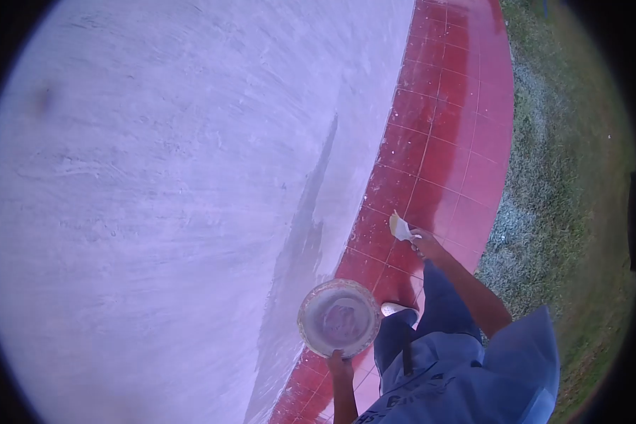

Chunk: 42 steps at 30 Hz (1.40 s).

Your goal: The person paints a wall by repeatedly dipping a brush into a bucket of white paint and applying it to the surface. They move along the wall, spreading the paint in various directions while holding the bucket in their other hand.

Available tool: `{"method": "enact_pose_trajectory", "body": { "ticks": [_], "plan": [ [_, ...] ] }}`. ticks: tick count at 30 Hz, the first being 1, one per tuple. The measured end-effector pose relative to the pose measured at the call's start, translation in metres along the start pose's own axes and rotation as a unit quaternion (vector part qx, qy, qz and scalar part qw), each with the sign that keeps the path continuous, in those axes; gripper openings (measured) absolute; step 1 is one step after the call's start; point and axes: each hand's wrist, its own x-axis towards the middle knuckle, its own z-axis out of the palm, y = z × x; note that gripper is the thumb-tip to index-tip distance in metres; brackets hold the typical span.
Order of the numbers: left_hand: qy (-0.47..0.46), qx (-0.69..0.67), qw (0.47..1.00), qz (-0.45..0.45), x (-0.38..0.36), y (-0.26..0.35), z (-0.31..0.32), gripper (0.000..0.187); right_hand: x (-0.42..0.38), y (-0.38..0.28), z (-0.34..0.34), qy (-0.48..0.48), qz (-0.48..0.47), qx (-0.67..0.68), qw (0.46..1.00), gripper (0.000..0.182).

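My left hand (340,364) grips the near rim of a round basin (311,338), its fingers closed on the edge. Whitish liquid (340,321) lies in the bottom of the basin. Out to the right, my right hand (424,244) is closed around the handle end of a paintbrush (401,227). The brush head looks white with a yellowish tip and points up and left, over the red tiles. It appears apart from the white wall (191,177), which has a greyer, unevenly coated patch (293,265) between the basin and the upper middle.
A curved strip of red tiles (466,162) with white spatters runs along the wall, partly shaded. Grass (537,184) borders its right side. My shoe (397,309) stands on the tiles beside the basin.
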Motion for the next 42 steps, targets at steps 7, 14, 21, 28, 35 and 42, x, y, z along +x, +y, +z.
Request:
{"method": "enact_pose_trajectory", "body": {
  "ticks": [7, 14, 21, 28, 35, 42],
  "plan": [
    [0.105, 0.123, 0.984, -0.075, 0.035, -0.023, 0.011, 0.063, 0.225, -0.165, -0.028, 0.08, -0.248, 0.069, 0.963, 0.04],
    [0.15, 0.056, 0.982, -0.096, 0.048, -0.038, 0.027, 0.081, 0.326, -0.167, 0.119, 0.142, -0.407, 0.028, 0.902, 0.039],
    [0.144, 0.08, 0.978, -0.129, 0.06, -0.027, 0.088, 0.083, 0.261, -0.09, 0.093, -0.297, -0.374, -0.285, 0.831, 0.038],
    [0.167, 0.067, 0.971, -0.158, 0.061, -0.028, 0.083, 0.082, 0.382, -0.331, -0.071, 0.097, -0.338, -0.184, 0.918, 0.036],
    [0.197, 0.069, 0.968, -0.139, 0.061, -0.038, 0.085, 0.079, 0.415, -0.257, 0.031, 0.208, -0.492, -0.082, 0.841, 0.04],
    [0.196, 0.059, 0.969, -0.135, 0.06, -0.038, 0.094, 0.082, 0.189, -0.029, 0.168, -0.374, -0.287, -0.29, 0.833, 0.043]
  ]
}}
